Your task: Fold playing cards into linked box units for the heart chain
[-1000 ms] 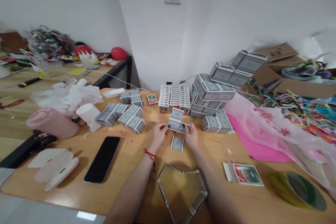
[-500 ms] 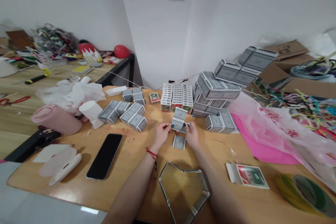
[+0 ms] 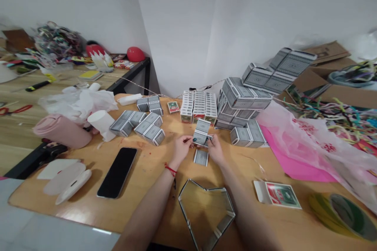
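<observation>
My left hand (image 3: pixel 180 147) and my right hand (image 3: pixel 215 150) both pinch a grey patterned playing card (image 3: pixel 201 132) that is bent into a fold, held just above the wooden table (image 3: pixel 147 180). A flat card (image 3: pixel 201 157) with the same back lies on the table right under my hands. Close to me stands a heart-shaped frame of joined cards (image 3: pixel 206 211). Behind my hands are rows of card packs (image 3: pixel 198 106) and stacks of grey card boxes (image 3: pixel 240 102).
A black phone (image 3: pixel 118 171) lies at the left, near white lids (image 3: pixel 64 180) and a pink roll (image 3: pixel 61 131). A red-and-green card pack (image 3: pixel 278 194) and tape rolls (image 3: pixel 338 211) lie at the right, beside a pink plastic bag (image 3: pixel 297 145).
The view has shifted slightly. My hands have drawn a little closer together and the card between them is bent tighter.
</observation>
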Demonstrator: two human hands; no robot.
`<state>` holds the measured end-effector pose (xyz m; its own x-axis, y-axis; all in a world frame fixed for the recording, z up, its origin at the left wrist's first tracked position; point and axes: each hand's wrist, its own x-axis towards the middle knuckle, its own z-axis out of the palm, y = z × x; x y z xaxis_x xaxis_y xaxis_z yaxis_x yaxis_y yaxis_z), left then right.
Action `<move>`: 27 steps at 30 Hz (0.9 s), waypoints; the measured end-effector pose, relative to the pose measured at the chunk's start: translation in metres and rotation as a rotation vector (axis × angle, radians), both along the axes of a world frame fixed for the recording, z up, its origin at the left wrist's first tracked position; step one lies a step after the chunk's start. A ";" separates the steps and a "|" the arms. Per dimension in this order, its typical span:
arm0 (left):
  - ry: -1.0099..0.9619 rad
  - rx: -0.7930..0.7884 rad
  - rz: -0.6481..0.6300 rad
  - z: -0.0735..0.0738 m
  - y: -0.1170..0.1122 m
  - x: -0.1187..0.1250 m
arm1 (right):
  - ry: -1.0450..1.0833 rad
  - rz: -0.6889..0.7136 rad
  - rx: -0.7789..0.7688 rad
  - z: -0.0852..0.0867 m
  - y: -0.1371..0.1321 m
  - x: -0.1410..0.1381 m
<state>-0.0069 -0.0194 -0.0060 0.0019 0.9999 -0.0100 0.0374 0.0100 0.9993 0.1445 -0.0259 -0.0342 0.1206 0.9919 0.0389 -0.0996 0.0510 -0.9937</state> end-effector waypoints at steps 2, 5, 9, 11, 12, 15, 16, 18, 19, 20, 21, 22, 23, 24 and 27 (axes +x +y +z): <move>0.030 0.046 0.007 -0.003 0.000 0.001 | 0.003 -0.011 -0.004 0.000 0.001 0.000; 0.132 0.161 0.021 -0.005 -0.002 0.001 | 0.029 0.013 -0.027 0.001 0.003 -0.001; 0.340 0.305 -0.040 -0.001 -0.006 0.000 | 0.095 0.082 -0.072 0.009 0.000 -0.002; 0.407 0.339 -0.052 0.003 -0.008 0.000 | 0.123 0.108 -0.090 0.014 -0.003 -0.002; 0.414 0.340 -0.050 0.004 -0.008 0.000 | 0.131 0.120 -0.097 0.017 -0.005 -0.003; 0.343 0.289 -0.041 0.006 -0.008 0.001 | 0.083 0.163 -0.085 0.025 -0.008 -0.004; 0.327 0.264 -0.040 0.006 -0.007 0.002 | 0.033 0.176 -0.061 0.026 -0.009 -0.004; 0.347 0.224 -0.054 0.005 -0.005 0.002 | -0.090 0.183 0.003 0.027 -0.009 -0.004; 0.380 0.211 -0.065 0.004 -0.004 0.003 | -0.148 0.177 0.031 0.026 -0.009 -0.003; 0.414 0.204 -0.070 0.003 -0.003 0.003 | -0.191 0.165 0.050 0.024 -0.008 -0.003; 0.442 0.203 -0.069 0.002 -0.002 0.002 | -0.219 0.148 0.061 0.022 -0.007 -0.001; 0.461 0.205 -0.060 0.002 -0.002 0.002 | -0.236 0.127 0.066 0.019 -0.007 0.001; 0.471 0.211 -0.046 0.002 -0.002 0.002 | -0.248 0.101 0.070 0.018 -0.007 0.003; 0.476 0.219 -0.032 0.002 -0.002 0.002 | -0.268 0.078 0.072 0.017 -0.008 0.006; 0.480 0.221 -0.001 0.003 -0.002 0.001 | -0.443 0.118 0.053 0.024 -0.014 0.013</move>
<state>-0.0059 -0.0213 -0.0026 0.0502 0.9782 0.2013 0.4912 -0.1997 0.8479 0.1580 -0.0402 -0.0104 -0.0330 0.9932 0.1119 0.3263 0.1165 -0.9381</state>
